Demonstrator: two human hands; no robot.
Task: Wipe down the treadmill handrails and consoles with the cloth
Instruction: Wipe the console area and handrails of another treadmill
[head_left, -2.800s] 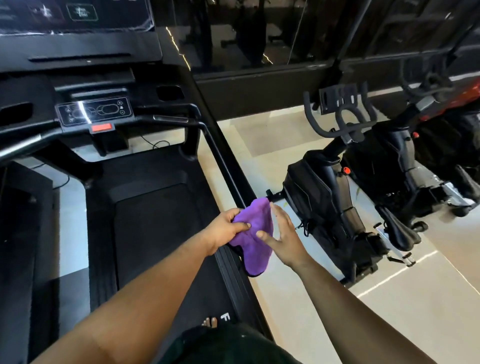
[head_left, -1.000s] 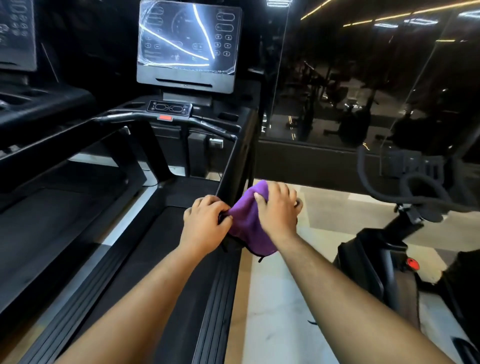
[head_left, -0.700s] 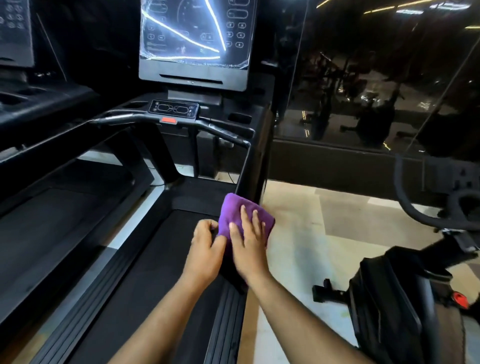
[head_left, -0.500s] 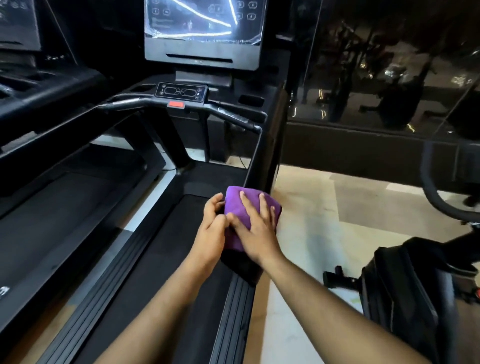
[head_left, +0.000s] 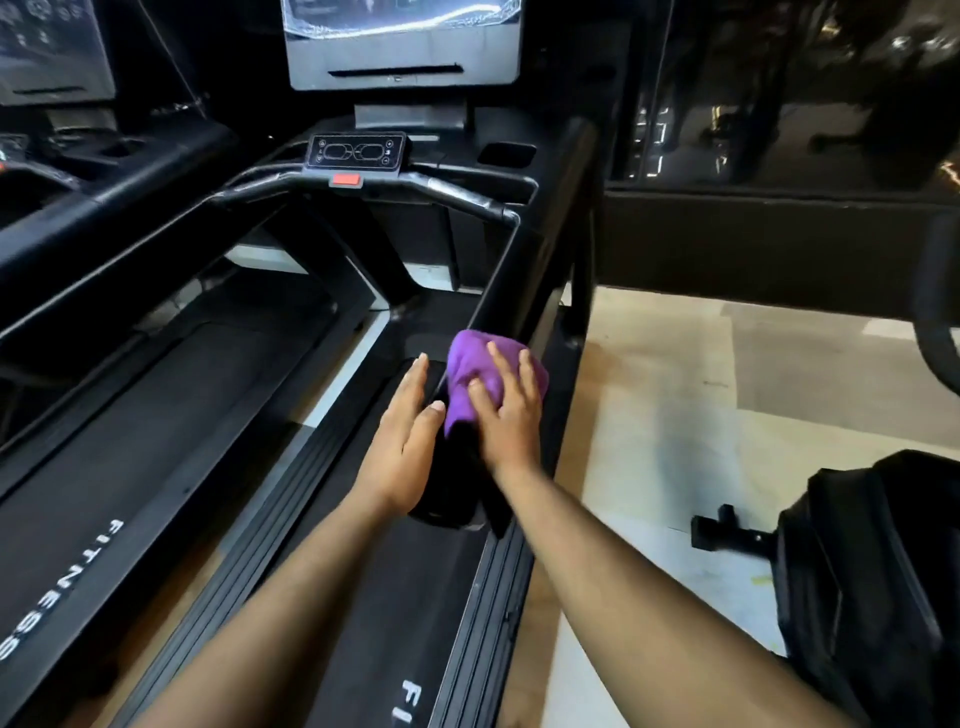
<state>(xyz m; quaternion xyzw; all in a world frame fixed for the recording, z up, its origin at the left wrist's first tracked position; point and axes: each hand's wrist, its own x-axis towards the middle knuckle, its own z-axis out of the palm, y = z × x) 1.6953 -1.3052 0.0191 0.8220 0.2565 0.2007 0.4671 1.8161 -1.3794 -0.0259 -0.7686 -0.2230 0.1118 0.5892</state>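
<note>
The cloth (head_left: 475, 371), purple and bunched, is sitting on the lower end of the treadmill's right handrail (head_left: 524, 270), and the right hand (head_left: 506, 410) is lying on top of it with fingers spread and slightly bent, pressing it down; whether the thumb is hooking under the fabric is hard to tell. The left hand (head_left: 402, 441) is hovering just beside it, fingers straight and close together, thumb tip near the cloth's edge, and I cannot tell if the palm is touching the dark rail end beneath, which is melting into shadow. The console (head_left: 402, 44) is being cut off at the top, its screen glaring with reflected light; below it the small control panel (head_left: 356, 151) with a red button is showing clearly. The black belt (head_left: 395, 597) is running under the forearms, lettering clipped by the bottom edge. A second treadmill (head_left: 98, 415) is standing to the left, a dark exercise bike (head_left: 872, 582) is being cropped at the right, and pale floor tiles (head_left: 675, 415) are stretching toward dark glass. Compared with half a second ago, the left hand is no longer gripping beside the cloth but opening flat, and the view is sitting closer.
</note>
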